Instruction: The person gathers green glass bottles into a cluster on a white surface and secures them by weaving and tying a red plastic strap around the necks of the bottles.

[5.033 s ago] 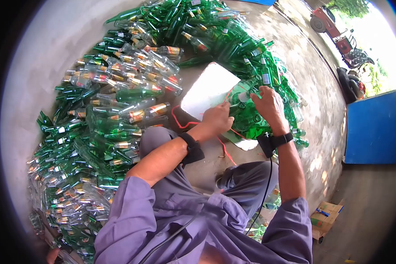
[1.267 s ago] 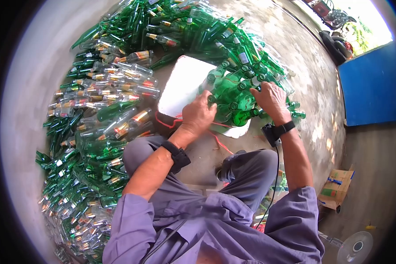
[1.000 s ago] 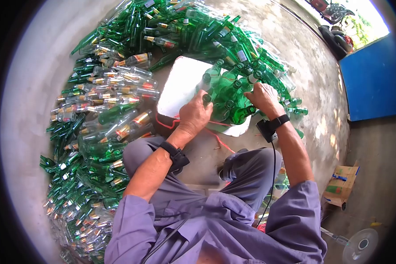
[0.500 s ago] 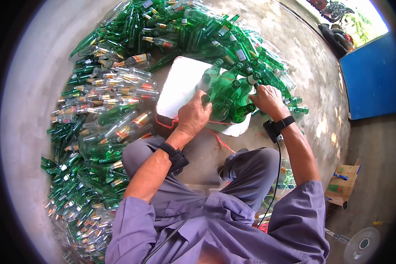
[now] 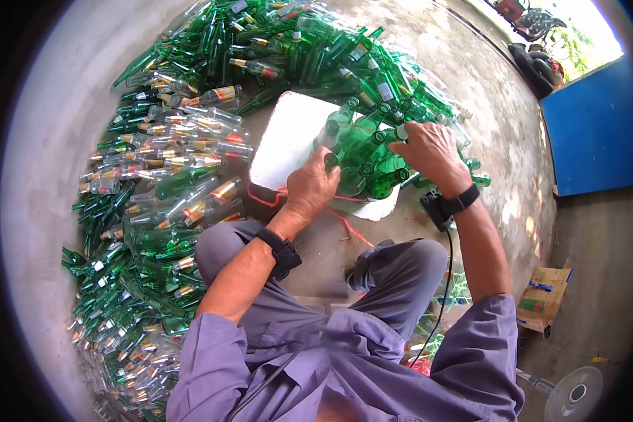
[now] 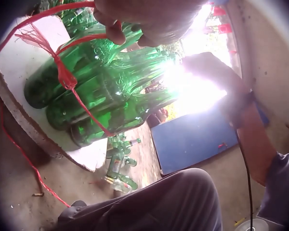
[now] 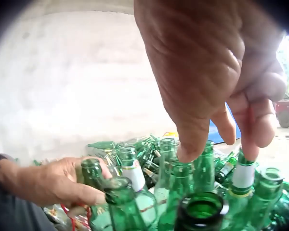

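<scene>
A bundle of green glass bottles (image 5: 362, 151) stands upright on a white slab (image 5: 281, 141), with a red plastic string (image 6: 89, 113) wrapped and knotted round it. My left hand (image 5: 311, 183) grips a bottle neck (image 7: 92, 173) at the near left side of the bundle. Over the bottle mouths on the right is my right hand (image 5: 436, 153). In the right wrist view its thumb points down at one bottle mouth (image 7: 180, 168), while a fingertip touches another bottle with a white neck label (image 7: 243, 175).
Heaps of loose green bottles (image 5: 218, 49) and clear bottles with orange labels (image 5: 183, 151) curve round the left and far sides. Red string (image 5: 352, 231) trails over the floor by the bent legs (image 5: 401, 274). A blue panel (image 5: 598, 133), a cardboard box (image 5: 545, 295) and a fan (image 5: 575, 394) are at right.
Five seconds ago the left hand held red string over the bundle; now it grips a bottle neck. Within the last half second, the right hand has shifted over the white-labelled bottle's mouth.
</scene>
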The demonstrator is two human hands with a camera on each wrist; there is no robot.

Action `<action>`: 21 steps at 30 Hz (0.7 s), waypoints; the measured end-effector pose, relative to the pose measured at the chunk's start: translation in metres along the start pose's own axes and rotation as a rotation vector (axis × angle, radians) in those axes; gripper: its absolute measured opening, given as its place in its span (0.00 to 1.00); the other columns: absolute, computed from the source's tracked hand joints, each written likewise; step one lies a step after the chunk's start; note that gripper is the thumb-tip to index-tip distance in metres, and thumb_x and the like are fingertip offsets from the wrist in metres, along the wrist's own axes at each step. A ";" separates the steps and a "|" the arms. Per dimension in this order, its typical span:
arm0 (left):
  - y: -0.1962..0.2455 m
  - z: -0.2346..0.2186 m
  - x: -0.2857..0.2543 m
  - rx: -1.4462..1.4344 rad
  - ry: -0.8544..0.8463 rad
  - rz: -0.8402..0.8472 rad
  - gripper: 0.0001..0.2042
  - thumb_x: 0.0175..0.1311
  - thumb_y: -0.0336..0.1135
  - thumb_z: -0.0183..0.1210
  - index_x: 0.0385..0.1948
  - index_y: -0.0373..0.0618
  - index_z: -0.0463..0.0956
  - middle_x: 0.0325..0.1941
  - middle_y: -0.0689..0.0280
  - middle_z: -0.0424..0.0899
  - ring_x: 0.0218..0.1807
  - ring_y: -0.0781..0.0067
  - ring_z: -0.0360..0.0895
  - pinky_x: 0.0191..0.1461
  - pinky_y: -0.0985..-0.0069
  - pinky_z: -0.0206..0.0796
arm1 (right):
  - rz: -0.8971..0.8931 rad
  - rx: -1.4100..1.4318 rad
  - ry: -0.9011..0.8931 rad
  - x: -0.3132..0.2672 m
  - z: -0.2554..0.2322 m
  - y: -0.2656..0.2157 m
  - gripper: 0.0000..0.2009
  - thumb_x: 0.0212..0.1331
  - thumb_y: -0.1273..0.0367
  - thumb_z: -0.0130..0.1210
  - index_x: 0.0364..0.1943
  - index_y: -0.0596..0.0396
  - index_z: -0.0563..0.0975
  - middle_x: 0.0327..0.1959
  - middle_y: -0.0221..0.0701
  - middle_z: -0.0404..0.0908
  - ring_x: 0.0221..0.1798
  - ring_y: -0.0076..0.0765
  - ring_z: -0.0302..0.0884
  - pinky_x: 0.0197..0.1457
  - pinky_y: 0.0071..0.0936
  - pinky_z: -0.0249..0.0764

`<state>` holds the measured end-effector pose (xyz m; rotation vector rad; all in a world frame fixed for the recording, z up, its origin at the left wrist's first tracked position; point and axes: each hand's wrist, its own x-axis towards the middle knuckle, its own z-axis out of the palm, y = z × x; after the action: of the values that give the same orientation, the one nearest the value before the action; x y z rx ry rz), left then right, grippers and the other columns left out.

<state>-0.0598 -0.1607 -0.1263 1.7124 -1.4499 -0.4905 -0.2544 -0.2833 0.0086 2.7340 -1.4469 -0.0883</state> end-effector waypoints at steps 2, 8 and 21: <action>0.000 -0.001 0.000 -0.002 -0.005 -0.004 0.13 0.65 0.40 0.60 0.46 0.51 0.68 0.28 0.58 0.82 0.34 0.45 0.82 0.37 0.56 0.71 | -0.009 0.037 -0.056 0.011 0.002 -0.018 0.21 0.55 0.51 0.64 0.25 0.58 0.82 0.24 0.44 0.82 0.33 0.51 0.84 0.35 0.45 0.75; 0.000 -0.002 0.000 -0.011 -0.018 -0.019 0.13 0.65 0.41 0.60 0.45 0.51 0.68 0.28 0.58 0.82 0.35 0.45 0.82 0.38 0.55 0.71 | -0.142 0.227 -0.100 0.040 0.061 -0.015 0.20 0.57 0.54 0.62 0.26 0.60 0.79 0.27 0.48 0.79 0.37 0.57 0.81 0.41 0.49 0.75; -0.001 0.001 0.001 -0.001 -0.011 -0.016 0.13 0.64 0.41 0.60 0.45 0.51 0.68 0.27 0.58 0.81 0.35 0.45 0.82 0.38 0.55 0.71 | -0.091 0.157 -0.117 0.027 0.046 -0.008 0.16 0.52 0.61 0.63 0.24 0.65 0.78 0.23 0.50 0.79 0.33 0.58 0.81 0.38 0.48 0.77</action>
<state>-0.0593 -0.1614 -0.1275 1.7236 -1.4450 -0.5103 -0.2358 -0.3016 -0.0389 2.9682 -1.4131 -0.1458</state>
